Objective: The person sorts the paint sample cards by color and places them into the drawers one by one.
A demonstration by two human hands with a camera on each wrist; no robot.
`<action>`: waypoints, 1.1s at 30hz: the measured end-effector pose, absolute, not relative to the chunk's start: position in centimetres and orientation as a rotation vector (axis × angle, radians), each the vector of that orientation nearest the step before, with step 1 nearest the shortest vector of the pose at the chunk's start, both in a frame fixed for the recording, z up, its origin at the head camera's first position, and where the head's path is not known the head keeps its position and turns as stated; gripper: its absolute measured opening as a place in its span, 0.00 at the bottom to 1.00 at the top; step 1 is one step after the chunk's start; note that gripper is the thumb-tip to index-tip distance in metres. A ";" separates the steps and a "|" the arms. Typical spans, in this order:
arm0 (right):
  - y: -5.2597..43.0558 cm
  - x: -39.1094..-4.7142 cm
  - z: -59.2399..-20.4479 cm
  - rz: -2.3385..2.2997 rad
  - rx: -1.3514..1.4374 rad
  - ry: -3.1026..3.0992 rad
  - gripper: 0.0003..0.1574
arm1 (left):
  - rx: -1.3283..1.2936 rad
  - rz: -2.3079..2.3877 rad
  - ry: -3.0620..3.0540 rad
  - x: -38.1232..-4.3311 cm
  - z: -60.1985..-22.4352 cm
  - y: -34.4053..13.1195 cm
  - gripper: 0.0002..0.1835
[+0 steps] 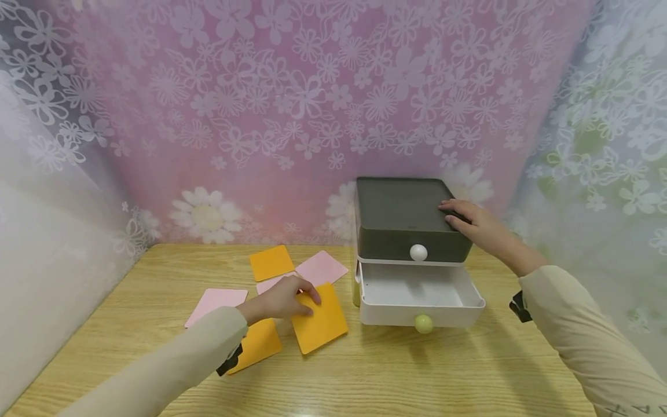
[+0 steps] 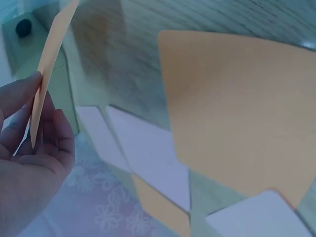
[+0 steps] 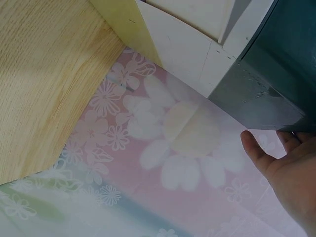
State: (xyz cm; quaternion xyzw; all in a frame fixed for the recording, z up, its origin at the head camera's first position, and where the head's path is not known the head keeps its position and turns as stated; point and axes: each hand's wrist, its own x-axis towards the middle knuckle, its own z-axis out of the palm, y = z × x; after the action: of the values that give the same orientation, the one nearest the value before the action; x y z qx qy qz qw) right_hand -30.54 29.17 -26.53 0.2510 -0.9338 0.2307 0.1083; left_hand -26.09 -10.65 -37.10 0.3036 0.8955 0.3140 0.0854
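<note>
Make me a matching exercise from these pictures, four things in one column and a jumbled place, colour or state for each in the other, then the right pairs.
Column one:
1. Lower knob
2. Left grip
3. Lower drawer
4. Right grip

Column two:
A. Standing open
B. Touching the dark upper box
C. Yellow-green
D. Pinching an orange card

Right pairs: 1-C, 2-D, 3-A, 4-B

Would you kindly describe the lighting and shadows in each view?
Head view: fairly even light, a soft shadow on the table below the open white drawer; left wrist view: a bluish haze paling the orange card in the left hand, glare near the upper right edge; right wrist view: a cool cast, a dull sheen on the dark drawer.
</note>
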 end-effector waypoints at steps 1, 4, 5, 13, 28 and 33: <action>29.1 -30.5 -26.6 0.680 0.738 -2.749 0.26 | 0.907 0.931 2.662 -26.0 -36.6 -10.9 0.07; 29.1 -30.5 -26.6 0.682 0.732 -2.752 0.26 | 0.909 0.911 2.631 -25.9 -34.8 -11.5 0.06; 29.1 -30.5 -26.6 0.684 0.730 -2.757 0.26 | 0.895 0.918 2.611 -25.8 -34.1 -11.7 0.06; 29.1 -30.4 -26.6 0.699 0.735 -2.767 0.26 | 0.770 1.049 2.433 -25.4 -28.2 -11.9 0.10; 29.1 -30.5 -26.5 0.704 0.715 -2.769 0.26 | 0.450 1.495 2.079 -24.0 -28.1 -4.8 0.14; 29.1 -30.5 -26.4 0.718 0.714 -2.766 0.27 | 0.331 1.613 1.957 -23.5 -28.5 -2.4 0.14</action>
State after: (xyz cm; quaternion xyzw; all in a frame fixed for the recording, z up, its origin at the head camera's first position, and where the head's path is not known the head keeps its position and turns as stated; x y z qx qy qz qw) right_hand -30.51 29.06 -26.44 0.2413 -0.9345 0.2427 0.0977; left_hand -23.50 -2.36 -28.50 0.1239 0.7327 0.6042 0.2879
